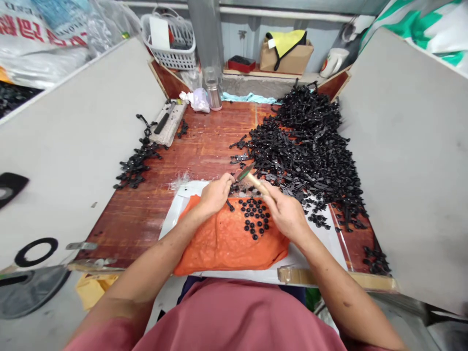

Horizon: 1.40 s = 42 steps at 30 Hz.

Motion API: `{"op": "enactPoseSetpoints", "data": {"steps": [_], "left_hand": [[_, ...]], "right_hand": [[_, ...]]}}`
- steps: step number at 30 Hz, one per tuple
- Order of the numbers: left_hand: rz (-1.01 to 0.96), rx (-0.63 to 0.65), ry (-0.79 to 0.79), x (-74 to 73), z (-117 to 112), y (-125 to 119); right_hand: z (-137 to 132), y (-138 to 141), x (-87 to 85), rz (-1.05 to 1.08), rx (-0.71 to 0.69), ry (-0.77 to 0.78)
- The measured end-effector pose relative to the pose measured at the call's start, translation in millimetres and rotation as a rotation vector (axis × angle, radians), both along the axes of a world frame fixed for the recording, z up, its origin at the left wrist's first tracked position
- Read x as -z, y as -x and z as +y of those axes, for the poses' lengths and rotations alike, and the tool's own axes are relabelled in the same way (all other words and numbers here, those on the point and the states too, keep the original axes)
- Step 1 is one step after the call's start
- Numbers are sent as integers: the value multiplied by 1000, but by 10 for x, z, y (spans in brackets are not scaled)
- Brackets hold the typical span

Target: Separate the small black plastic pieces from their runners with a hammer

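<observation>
Right hand (288,214): fingers clenched on tool (258,184); left hand (215,196): fingers' grasp indeterminate — near black discs (257,216) apparently done, large right heap (307,141) remains

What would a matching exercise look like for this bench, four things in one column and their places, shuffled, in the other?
Things:
1) pale wooden-handled tool
2) bright orange fabric
3) yellow cloth with black edging
4) white ceramic-looking mug

Places:
A) draped over a brown cardboard box
B) at the back, to the right of that box
C) gripped in the right hand
D) between the forearms, under small round black pieces

Right pairs: 1-C, 2-D, 3-A, 4-B.
</observation>
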<state>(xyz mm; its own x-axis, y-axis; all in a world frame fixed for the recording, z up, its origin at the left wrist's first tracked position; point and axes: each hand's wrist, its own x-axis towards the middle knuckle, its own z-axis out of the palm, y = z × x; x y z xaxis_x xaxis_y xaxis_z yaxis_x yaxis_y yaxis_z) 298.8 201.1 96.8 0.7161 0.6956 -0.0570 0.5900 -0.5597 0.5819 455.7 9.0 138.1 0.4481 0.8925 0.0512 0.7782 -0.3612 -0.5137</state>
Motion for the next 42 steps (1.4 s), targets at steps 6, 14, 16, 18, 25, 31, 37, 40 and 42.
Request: {"op": "enactPoseSetpoints", "data": {"steps": [6,14,16,18,25,31,37,40,42], "left_hand": [[-634,-185,707,-242,-80,54],[-679,-107,1091,-470,-565,155],[-528,35,975,-529,-557,300],[-389,149,600,-631,-501,455],[-388,713,-620,-872,-465,501],[-295,629,-720,-817,-286,338],[189,527,-499,-769,21,192],[298,452,-383,-613,81,134],[301,403,-349,-534,109,115]], "right_hand": [[-8,31,-34,444,-28,-304],[232,192,-57,672,-46,-411],[229,103,-138,906,-20,-370],[204,-18,-213,1165,-29,-305],[255,-122,-270,1498,-212,-106],[219,-91,-345,1245,-129,-263],[-380,-280,21,940,197,-281],[-678,-257,264,930,288,-210],[-813,-219,384,920,307,-167]]}}
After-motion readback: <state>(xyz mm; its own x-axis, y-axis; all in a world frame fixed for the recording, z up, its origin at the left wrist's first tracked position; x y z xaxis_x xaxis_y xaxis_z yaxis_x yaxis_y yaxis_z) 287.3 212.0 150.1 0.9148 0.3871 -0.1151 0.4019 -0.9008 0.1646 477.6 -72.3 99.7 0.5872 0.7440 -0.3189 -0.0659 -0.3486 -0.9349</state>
